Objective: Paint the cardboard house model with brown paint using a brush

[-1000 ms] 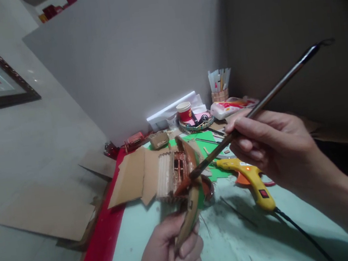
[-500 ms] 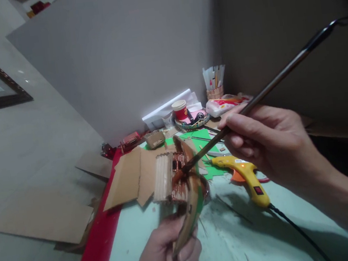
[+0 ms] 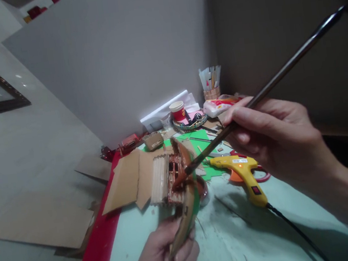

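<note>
While the left hand (image 3: 165, 256) clamps its grip around the curved cardboard base of a small model house (image 3: 175, 179), the right hand (image 3: 273, 139) pinches a long dark paintbrush (image 3: 261, 92) between thumb and fingers, its reddish-brown tip touching the model's coppery side. The model is held up in the air above the pale green desk (image 3: 238, 241), just in front of a flat cardboard sheet (image 3: 129, 180). Behind the model and toward the right hand lies a yellow glue gun (image 3: 245, 172), its cord running off toward the near edge. Farther behind the model stands a red paper cup (image 3: 178, 110).

The brush is held far up its handle, so the wet tip could wander and smear paint onto the pale sticks beside the painted wall. The model rests on a thin curved strip; too firm a press of the brush might bend it or twist it out of the fingers. A sleeve or wrist dropping toward the glue gun could touch its nozzle, which may be hot.
</note>
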`<state>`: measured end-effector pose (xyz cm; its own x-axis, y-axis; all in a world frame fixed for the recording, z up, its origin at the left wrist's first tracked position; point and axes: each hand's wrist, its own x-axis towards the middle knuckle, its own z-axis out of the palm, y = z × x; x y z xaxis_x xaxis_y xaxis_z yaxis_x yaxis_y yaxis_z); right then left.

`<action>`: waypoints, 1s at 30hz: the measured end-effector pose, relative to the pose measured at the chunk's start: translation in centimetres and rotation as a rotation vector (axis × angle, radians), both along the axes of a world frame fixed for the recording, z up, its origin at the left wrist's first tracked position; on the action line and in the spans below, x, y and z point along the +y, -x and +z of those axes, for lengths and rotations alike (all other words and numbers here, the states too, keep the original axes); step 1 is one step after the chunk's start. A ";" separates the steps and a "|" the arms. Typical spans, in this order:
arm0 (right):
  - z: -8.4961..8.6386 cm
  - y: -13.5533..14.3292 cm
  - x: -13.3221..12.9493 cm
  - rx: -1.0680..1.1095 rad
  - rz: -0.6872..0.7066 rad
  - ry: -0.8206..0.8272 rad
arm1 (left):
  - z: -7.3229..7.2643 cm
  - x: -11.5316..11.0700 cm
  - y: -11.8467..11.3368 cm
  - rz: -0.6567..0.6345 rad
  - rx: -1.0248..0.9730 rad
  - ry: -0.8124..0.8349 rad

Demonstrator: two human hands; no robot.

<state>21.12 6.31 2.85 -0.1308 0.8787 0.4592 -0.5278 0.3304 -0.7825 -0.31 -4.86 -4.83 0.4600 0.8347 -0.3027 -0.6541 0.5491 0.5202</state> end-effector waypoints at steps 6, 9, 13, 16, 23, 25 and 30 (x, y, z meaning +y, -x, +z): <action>-0.6 0.0 -0.1 -0.079 0.057 -0.046 | 0.0 0.2 -0.1 -0.001 -0.007 -0.008; -1.0 -0.1 0.3 -0.107 0.030 -0.087 | -0.1 0.3 -0.1 -0.009 -0.006 -0.019; -1.2 -0.3 0.6 -0.148 0.006 -0.149 | -0.2 0.1 0.0 -0.017 0.008 -0.011; -1.3 -0.5 0.5 -0.157 -0.019 -0.201 | -0.1 0.1 -0.1 -0.014 0.015 -0.001; -1.1 -0.6 0.6 -0.156 -0.050 -0.232 | -0.1 0.2 -0.1 -0.014 0.010 -0.012; -0.9 -0.7 0.6 -0.133 -0.043 -0.218 | -0.2 0.2 -0.1 -0.014 0.003 -0.016; -0.3 -0.8 0.5 -0.052 -0.010 -0.171 | -0.3 0.1 -0.1 -0.018 0.002 -0.024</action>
<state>21.97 6.85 2.54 -0.1499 0.7895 0.5952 -0.4844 0.4661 -0.7403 -0.24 -4.80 -5.12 0.4743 0.8335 -0.2834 -0.6435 0.5479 0.5346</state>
